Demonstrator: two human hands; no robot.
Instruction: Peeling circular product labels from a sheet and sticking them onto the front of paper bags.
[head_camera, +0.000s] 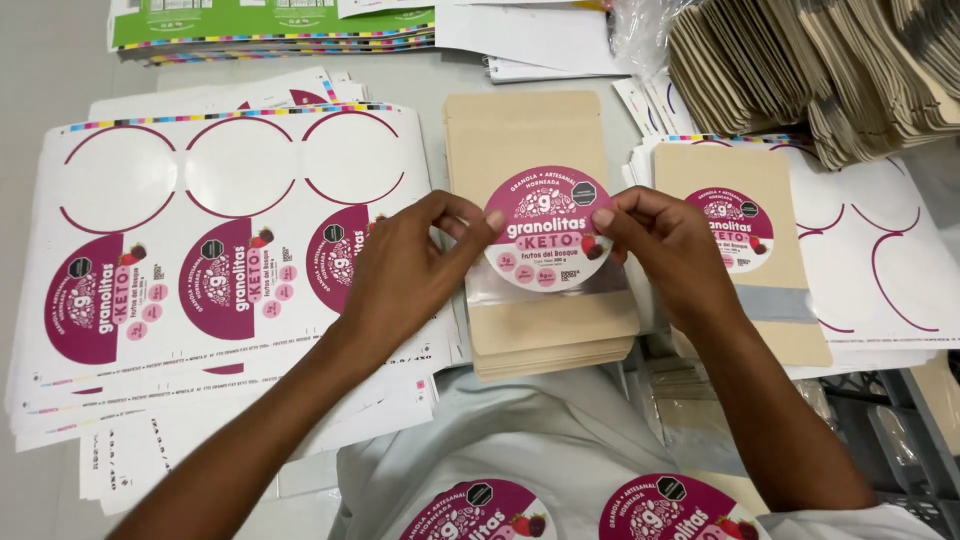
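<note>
We've got a round magenta-and-white sticker (545, 228) dead centre, sitting over the top kraft pouch (530, 140) of a stack of pouches (553, 345). Whether it's already pressed flat on the paper we can't quite tell from up here. Our left hand (405, 275) pinches its edge at nine o'clock, thumb and fingertips closed on the rim; our right hand (665, 250) pinches the edge at three o'clock, thumb on the sticker face.

Out at three o'clock from the stack lies a finished pouch (745, 250), already wearing its own round label, resting on used sticker sheets (890, 250). Over at nine o'clock we see a label sheet (230, 230), three upper halves peeled away, three magenta lower halves left. At one o'clock, a heap of blank pouches (800, 70) fans out. At eleven o'clock, green-edged printed sheets (270, 25) are stacked. At six o'clock, more round labels (480, 512) show at the frame's bottom edge.
</note>
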